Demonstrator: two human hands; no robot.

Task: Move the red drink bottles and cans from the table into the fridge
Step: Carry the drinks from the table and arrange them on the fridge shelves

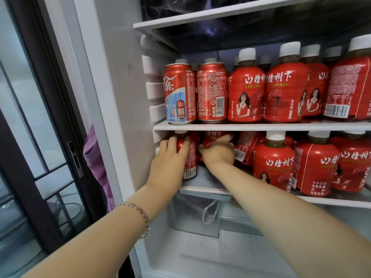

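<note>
Because the far-left end of the lower shelf [202, 190] appears to be the last gap in the fridge [120, 97], both hands work there.

Left hand [170, 159]: fingers wrapped round a red bottle [191, 159], which stands upright, its body showing just right of the knuckles and its white cap above them.

Right hand [219, 153]: curled about a second bottle [212, 137], which sits beyond and above the palm, likely being nudged back to make room.

Right of both grips: standing bottles [274, 163], tightly ranked.

Above both grips, upper shelf [261, 127]: two cans [179, 93], then further bottles [285, 89].
</note>
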